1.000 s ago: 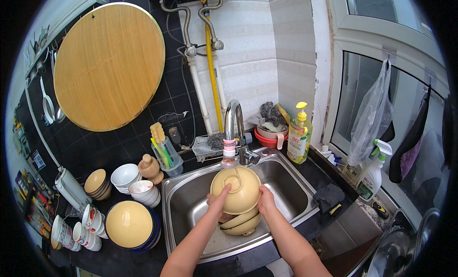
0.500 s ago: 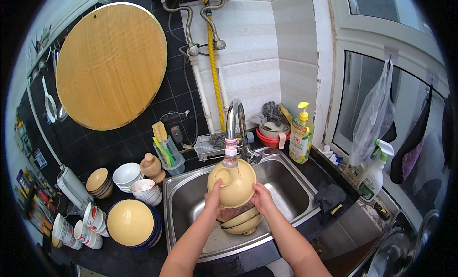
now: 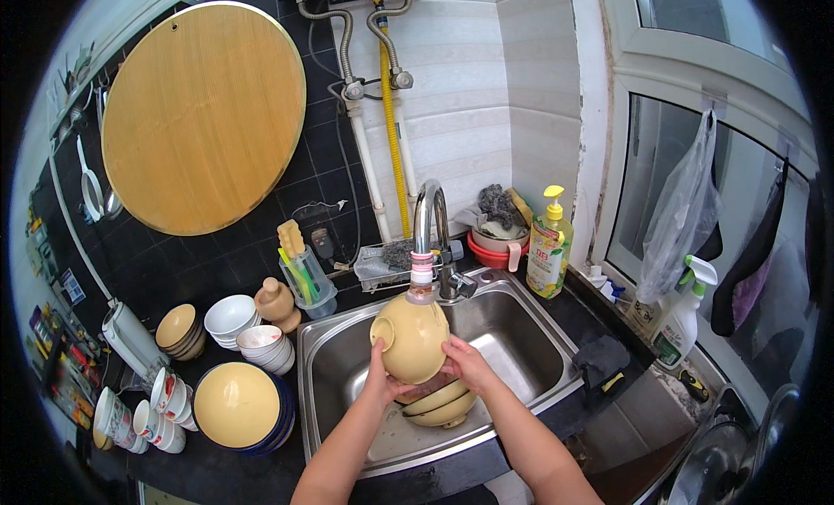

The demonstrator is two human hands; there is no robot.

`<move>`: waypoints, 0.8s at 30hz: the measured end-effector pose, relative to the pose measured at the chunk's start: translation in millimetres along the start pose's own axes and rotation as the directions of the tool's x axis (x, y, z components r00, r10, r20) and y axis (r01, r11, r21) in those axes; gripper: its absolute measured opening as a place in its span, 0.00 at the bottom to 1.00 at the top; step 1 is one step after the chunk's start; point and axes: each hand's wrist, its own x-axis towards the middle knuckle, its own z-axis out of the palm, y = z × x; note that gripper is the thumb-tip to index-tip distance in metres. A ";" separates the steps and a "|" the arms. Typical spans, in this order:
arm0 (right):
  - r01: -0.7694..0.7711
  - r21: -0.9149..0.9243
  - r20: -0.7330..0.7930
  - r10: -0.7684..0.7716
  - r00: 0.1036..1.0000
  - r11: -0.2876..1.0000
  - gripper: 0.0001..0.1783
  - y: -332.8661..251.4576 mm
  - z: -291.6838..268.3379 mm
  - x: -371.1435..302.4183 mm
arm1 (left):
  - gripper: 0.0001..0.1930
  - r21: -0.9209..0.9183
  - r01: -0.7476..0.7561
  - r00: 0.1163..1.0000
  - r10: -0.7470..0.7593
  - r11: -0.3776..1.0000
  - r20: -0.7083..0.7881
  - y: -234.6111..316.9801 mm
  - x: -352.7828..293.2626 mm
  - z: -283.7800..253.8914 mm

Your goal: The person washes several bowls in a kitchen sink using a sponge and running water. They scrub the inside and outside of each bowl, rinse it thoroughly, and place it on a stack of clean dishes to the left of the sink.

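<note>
Both my hands grip a pale yellow bowl (image 3: 415, 338) held under the faucet (image 3: 424, 218), over the steel sink (image 3: 539, 392). The bowl is tilted, its outside up and its foot ring facing left. My left hand (image 3: 382, 382) holds it at the lower left, thumb near the foot ring. My right hand (image 3: 465, 363) closes on its right edge. Beneath, more yellow bowls (image 3: 441, 408) lie nested on their sides in the sink. A reddish-brown surface between the held bowl and those is mostly hidden.
Left of the sink stand stacked yellow plates (image 3: 236, 406), white bowls (image 3: 231, 318), several cups (image 3: 161, 427) and a clear utensil holder (image 3: 311, 288). Behind it are a wire rack (image 3: 382, 269) and red basin (image 3: 492, 255). A soap bottle (image 3: 547, 249) and a spray bottle (image 3: 682, 322) stand right.
The bowl has been turned in my hands: its foot ring has moved left and its side now faces up. My left hand has shifted slightly down.
</note>
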 end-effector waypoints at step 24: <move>0.468 -0.884 0.451 -0.267 0.851 -0.001 0.15 3.1 15.4 -14.3 | 0.42 -0.030 -0.271 0.962 0.271 0.962 -0.012 -12.1 -15.2 -6.4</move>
